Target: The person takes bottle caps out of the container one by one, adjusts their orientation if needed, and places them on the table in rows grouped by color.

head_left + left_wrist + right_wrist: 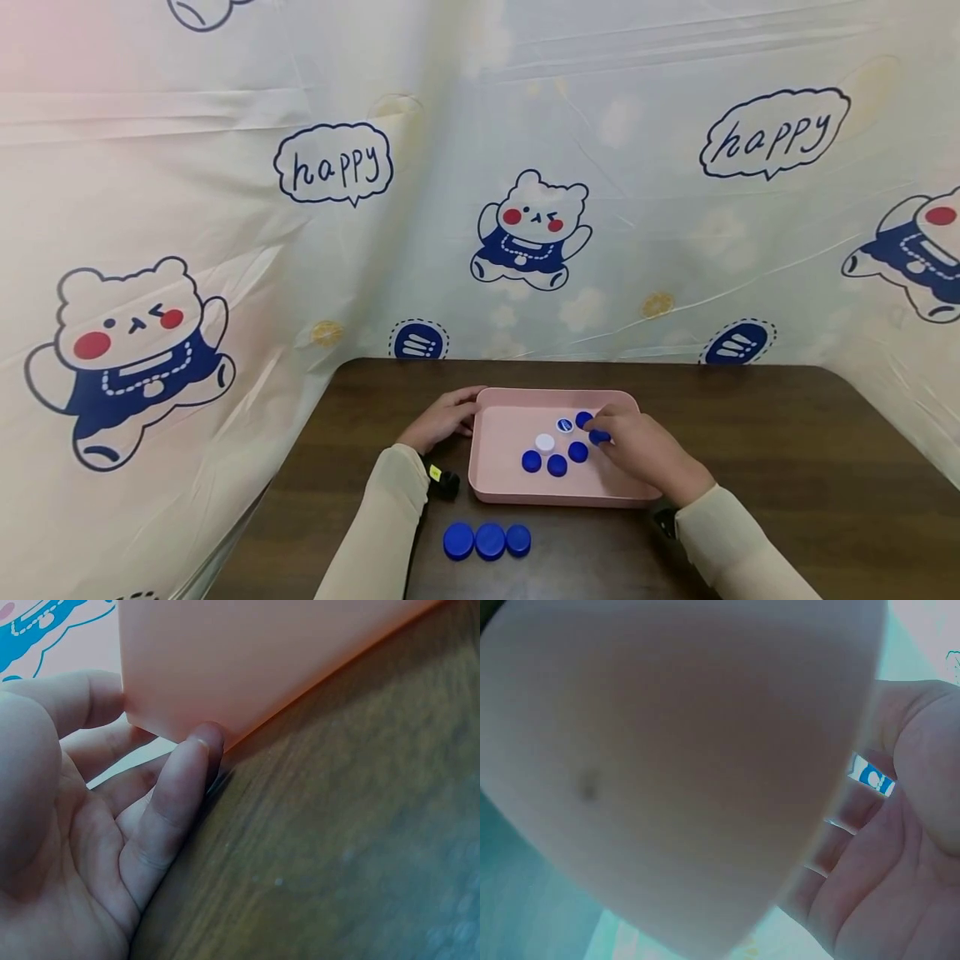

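Observation:
A pink tray (600, 487) holds several blue bottle caps (557, 465), a white cap (545, 443) and a white cap with a blue print (565, 426). My left hand (444, 418) touches the tray's outer left wall near its far corner; in the left wrist view its fingers rest loosely against the pink wall (262, 652). Over the tray's right side, my right hand (645, 446) pinches a blue cap (598, 436) between thumb and finger. Another blue cap (584, 419) lies just beside those fingertips. In the right wrist view the tray wall (705, 772) hides my right fingertips.
Three blue caps stand in a row on the brown table (360, 517), in front of the tray: two larger ones, such as the middle cap (491, 542), and a smaller one (518, 540) at the right. A printed curtain (637, 250) hangs behind the table.

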Available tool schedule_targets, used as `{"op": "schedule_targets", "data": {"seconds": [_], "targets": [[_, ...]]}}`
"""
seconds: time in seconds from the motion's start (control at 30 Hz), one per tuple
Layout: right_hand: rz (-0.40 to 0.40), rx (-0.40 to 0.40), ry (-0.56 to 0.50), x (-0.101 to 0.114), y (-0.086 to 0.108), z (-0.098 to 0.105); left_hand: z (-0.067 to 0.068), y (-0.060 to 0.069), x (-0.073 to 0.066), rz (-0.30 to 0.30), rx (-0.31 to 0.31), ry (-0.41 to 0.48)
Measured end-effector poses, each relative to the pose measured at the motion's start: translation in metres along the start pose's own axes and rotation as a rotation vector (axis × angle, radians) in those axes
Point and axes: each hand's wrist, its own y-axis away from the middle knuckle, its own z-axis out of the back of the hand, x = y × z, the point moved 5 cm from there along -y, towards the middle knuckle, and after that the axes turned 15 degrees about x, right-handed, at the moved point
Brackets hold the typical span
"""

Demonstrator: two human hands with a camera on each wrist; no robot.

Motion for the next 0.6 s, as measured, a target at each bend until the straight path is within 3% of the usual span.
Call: {"op": "schedule_targets", "data": {"seconds": [0.33,0.6], "targets": [[0.009,-0.001,0.028,0.008,0.001,0.002,-0.001,0.0,-0.007,-0.006,0.021,0.006],[0.007,-0.007,0.043,0.016,0.004,0.004,0.0,-0.001,-0.001,0.015,-0.006,-0.005]]}}
